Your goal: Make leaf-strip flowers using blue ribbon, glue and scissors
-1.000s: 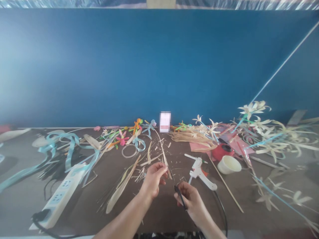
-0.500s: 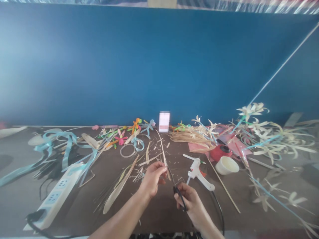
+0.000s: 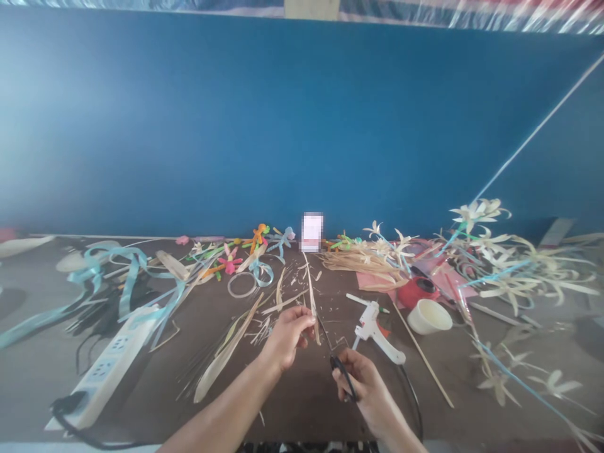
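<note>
Between the thumb and fingers of my left hand (image 3: 290, 336) is a pale strip of dried leaf (image 3: 309, 286), its long end pointing away from me. My right hand (image 3: 361, 377) is closed around the black handles of a pair of scissors (image 3: 343, 374). The scissor blades point up and left, close to the lower end of the strip; whether they touch it I cannot tell. Just right of the blades lies a white glue gun (image 3: 375, 330) on the brown table (image 3: 302, 402). Small pale scraps are strewn about my left hand.
A white power strip (image 3: 111, 365) and light-blue ribbon (image 3: 129, 277) lie at left. Long dry leaves (image 3: 221, 371) are left of my hands. To the right are a white cup (image 3: 429, 316), red round object (image 3: 418, 290), thin stick (image 3: 425, 355) and pale leaf flowers (image 3: 507, 289).
My right hand and the scissors have shifted slightly down and right, away from my left hand. The left hand keeps its hold on the strip, nearly in place.
</note>
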`<control>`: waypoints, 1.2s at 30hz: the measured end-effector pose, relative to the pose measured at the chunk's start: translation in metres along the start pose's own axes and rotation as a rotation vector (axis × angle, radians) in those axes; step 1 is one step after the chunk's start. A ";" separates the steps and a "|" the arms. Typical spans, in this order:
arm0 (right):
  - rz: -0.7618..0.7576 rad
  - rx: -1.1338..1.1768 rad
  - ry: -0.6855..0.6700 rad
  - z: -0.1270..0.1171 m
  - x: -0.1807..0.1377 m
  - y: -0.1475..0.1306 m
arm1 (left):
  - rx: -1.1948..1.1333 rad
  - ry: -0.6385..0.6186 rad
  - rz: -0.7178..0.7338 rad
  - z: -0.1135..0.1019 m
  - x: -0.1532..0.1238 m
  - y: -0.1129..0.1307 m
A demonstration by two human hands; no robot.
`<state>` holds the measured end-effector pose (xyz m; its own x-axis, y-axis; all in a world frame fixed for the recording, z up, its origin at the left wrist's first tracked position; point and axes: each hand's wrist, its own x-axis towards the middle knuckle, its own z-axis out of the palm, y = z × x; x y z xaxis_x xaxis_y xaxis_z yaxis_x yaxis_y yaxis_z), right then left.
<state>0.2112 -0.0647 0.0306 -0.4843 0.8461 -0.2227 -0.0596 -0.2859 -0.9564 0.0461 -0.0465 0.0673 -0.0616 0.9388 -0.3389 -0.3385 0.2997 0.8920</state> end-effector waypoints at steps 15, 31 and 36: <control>0.116 -0.101 -0.081 -0.020 -0.002 -0.026 | 0.104 -0.113 -0.011 -0.011 0.002 0.007; 0.162 -0.178 -0.123 -0.028 0.001 -0.028 | 0.229 -0.071 -0.024 -0.025 0.006 0.005; 0.172 -0.203 -0.133 -0.027 0.001 -0.030 | 0.220 -0.062 -0.024 -0.028 0.007 0.001</control>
<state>0.2361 -0.0430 0.0540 -0.5833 0.7224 -0.3713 0.2025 -0.3133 -0.9278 0.0187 -0.0440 0.0577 0.0041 0.9377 -0.3473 -0.1260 0.3450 0.9301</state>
